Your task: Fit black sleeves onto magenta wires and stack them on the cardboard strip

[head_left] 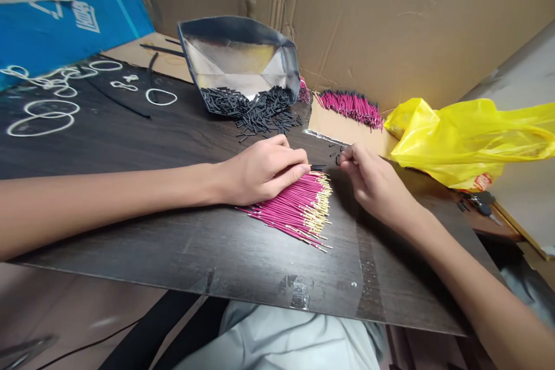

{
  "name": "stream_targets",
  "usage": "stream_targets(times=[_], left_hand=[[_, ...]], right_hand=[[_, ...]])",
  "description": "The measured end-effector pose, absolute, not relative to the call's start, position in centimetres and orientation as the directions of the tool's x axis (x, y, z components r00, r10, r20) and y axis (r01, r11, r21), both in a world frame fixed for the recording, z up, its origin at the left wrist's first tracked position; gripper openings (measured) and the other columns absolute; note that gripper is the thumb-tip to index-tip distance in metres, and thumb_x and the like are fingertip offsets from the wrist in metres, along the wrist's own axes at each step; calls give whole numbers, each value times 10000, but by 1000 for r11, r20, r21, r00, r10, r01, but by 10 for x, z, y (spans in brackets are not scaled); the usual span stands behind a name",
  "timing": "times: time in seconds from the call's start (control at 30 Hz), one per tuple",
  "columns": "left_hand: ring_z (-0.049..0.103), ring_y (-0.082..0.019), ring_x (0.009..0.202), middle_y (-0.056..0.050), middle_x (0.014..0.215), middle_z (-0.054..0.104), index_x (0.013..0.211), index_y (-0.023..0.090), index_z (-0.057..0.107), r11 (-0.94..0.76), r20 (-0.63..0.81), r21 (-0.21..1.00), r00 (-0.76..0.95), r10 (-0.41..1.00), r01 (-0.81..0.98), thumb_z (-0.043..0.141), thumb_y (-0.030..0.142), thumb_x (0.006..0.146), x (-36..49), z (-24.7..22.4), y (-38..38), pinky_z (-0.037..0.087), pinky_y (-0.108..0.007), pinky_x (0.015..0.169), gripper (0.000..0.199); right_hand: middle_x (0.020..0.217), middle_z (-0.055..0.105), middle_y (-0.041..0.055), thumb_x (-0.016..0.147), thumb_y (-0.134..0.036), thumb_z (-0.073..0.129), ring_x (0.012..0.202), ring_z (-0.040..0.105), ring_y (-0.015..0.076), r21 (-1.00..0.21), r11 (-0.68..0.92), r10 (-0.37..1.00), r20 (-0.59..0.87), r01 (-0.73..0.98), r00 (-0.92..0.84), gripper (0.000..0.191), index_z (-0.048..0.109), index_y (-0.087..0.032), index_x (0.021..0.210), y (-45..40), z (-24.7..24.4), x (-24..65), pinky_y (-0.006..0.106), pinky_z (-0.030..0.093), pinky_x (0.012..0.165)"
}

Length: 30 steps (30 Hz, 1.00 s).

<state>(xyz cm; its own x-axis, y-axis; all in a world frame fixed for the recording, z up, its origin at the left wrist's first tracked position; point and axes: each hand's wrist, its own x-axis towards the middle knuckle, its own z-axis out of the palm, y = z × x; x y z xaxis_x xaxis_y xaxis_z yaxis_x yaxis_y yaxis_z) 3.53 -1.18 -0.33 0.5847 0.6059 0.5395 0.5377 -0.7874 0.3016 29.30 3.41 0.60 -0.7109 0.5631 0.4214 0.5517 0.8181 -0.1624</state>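
A fan of thin magenta wires (286, 205) with gold-coloured ends lies on the dark table. My left hand (266, 170) rests on the upper edge of this bundle, its fingers curled and pressed together over the wires. Just past those fingertips a few short black pieces (318, 167) show at the wire ends. To the right of the bundle, my right hand (368, 176) is closed in a pinch near a few loose black bits; what it holds, if anything, is too small to name. Many short black tubes (260, 110) spill from an open box (238, 29) behind my hands.
More magenta wires (351, 107) lie on a cardboard piece (342, 127) at the back. A yellow plastic bag (451, 133) is at the right. White rubber bands (43, 118) and black strips are at the left. The table's front edge (173, 289) runs near my lap.
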Motion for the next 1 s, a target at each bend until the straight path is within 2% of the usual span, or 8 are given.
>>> stream_targets(times=[0.1,0.17,0.47,0.7,1.0], left_hand=[[465,-173,769,-42,810,644,883,133,629,-788,537,298,588,605,539,443,249,1027,35,-3,-12,416,-301,773,262],[460,-175,762,-42,799,641,874,132,629,-791,539,288,591,600,539,443,249,1026,35,-3,-12,413,-306,773,267],[459,-176,768,-47,803,637,890,120,634,-800,550,274,595,586,535,446,237,1026,36,-3,-12,415,-310,774,260],[469,-178,772,-49,802,643,886,124,636,-800,553,262,595,583,540,448,237,1025,36,-4,-13,423,-316,776,260],[492,-173,732,-44,785,654,887,130,627,-838,580,204,627,520,506,453,214,1022,36,-4,-11,428,-313,759,236]], right_hand=[[937,605,30,992,-122,485,845,587,150,-302,857,515,501,417,-695,81,484,-201,1007,12,13,281,263,475,764],[962,602,23,974,-104,519,855,591,138,-347,862,505,531,369,-681,125,490,-206,1039,4,15,277,248,478,766],[932,593,13,940,-69,550,805,580,127,-385,855,514,536,347,-670,166,496,-206,1017,5,11,277,256,487,743],[923,594,9,957,-109,549,809,601,129,-502,799,586,524,333,-618,109,517,-209,988,1,9,273,272,507,749],[897,559,-12,940,-202,646,783,596,111,-656,712,659,503,250,-559,149,502,-218,974,-1,3,270,241,517,719]])
